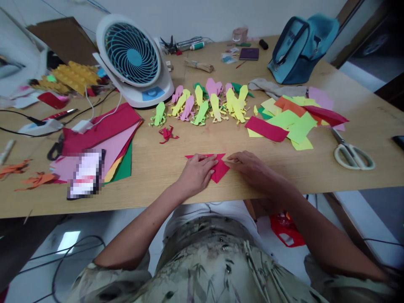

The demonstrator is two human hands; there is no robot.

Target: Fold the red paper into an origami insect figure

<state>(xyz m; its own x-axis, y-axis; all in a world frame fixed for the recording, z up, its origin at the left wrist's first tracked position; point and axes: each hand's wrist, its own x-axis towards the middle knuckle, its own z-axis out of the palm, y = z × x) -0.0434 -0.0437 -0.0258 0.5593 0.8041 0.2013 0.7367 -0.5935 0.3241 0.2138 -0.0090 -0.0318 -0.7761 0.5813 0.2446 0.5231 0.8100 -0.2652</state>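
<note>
2 hands (197,173) on red folded paper (220,170), wooden table (158,168), white fan (134,57)

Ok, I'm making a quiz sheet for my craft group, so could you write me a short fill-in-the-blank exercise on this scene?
The left hand rests on a folded red piece made of ____. The scissors lie on the table at the person's ____ side. Seen from the person's seat, the fan stands to the ____ of the blue bag.

Missing words: paper; right; left.
</note>
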